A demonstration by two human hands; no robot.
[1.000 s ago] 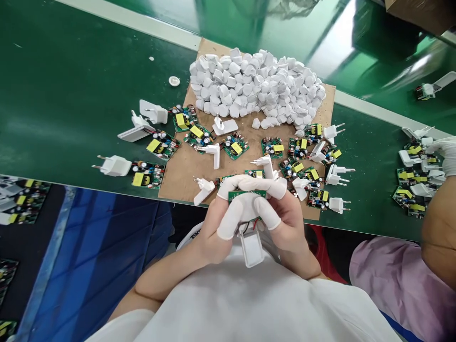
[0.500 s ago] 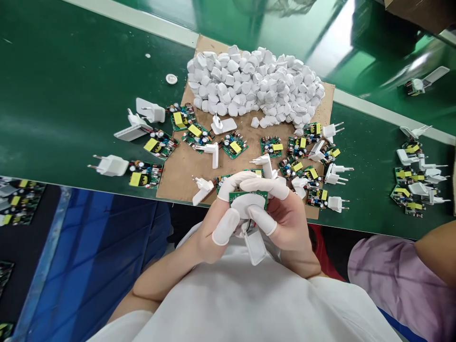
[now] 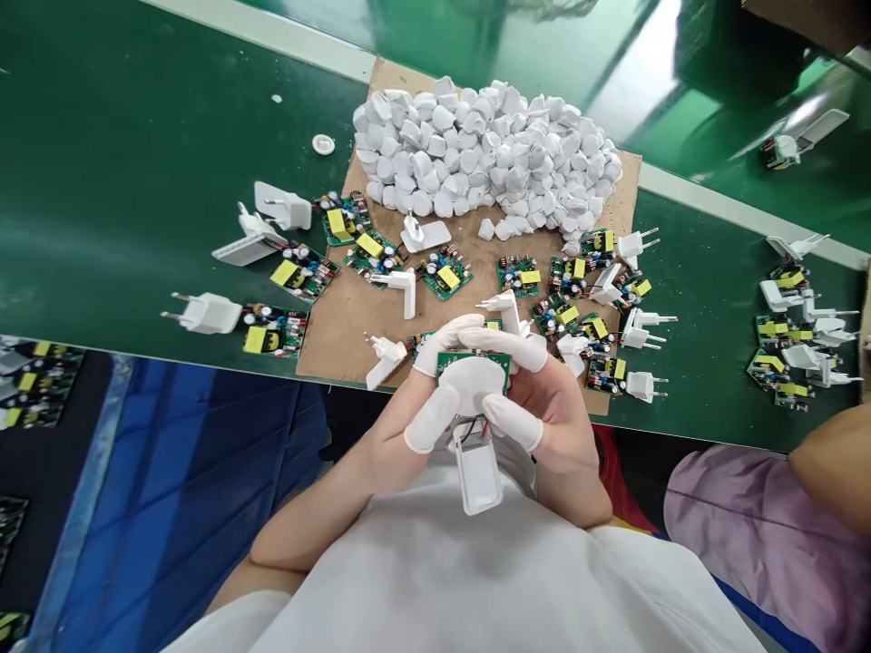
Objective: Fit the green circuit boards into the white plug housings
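My left hand (image 3: 408, 413) and my right hand (image 3: 548, 408), both with white finger cots, are closed together on a small green circuit board (image 3: 474, 367) just in front of my chest. A white pad covers most of the board's face under my thumbs. A white plug housing (image 3: 478, 469) hangs below the board on short red and black wires. Both hands hover at the near edge of the green table (image 3: 122, 181), over the edge of a brown cardboard sheet (image 3: 344, 317).
A heap of white foam pieces (image 3: 486, 154) lies at the back of the cardboard. Several circuit boards (image 3: 445, 272) with white plugs (image 3: 204, 313) lie scattered around it. More board sets (image 3: 789, 340) sit at right, near another person's arm (image 3: 834, 467). A blue bin (image 3: 170, 490) stands at lower left.
My thumbs have shifted apart on the white pad, uncovering more of it, and the hanging plug housing has swung slightly. The other person's arm has drawn back from the boards at right.
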